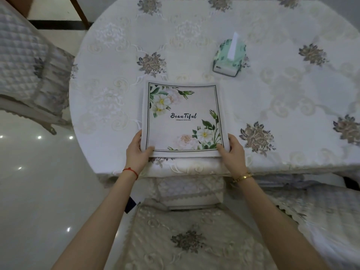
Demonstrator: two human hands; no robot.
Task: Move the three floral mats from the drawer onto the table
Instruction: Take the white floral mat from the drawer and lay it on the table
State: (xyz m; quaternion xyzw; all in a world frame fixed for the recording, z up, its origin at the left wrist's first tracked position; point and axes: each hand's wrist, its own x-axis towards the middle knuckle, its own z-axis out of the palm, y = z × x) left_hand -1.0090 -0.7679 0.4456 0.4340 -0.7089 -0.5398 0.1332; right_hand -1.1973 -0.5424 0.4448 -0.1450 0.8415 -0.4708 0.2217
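With both the left hand point(136, 151) and right hand point(232, 152) pinching the mats point(183, 117) near the table point(272, 94) edge, careless letting go could slide the stack off.

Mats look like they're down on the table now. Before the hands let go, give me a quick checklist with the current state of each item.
1. Floral mats resting on the table: ok, the stack lies flat on the tablecloth.
2. All three mats present: cannot tell; only the top one and layered edges below it show.
3. Left hand grip: ok, thumb on top at the near left corner.
4. Right hand grip: ok, thumb on top at the near right corner.
5. Clear of the tissue pack: ok, it stands apart beyond the far edge.
6. Margin from the table's near edge: ok, tablecloth shows beyond the stack's near edge.
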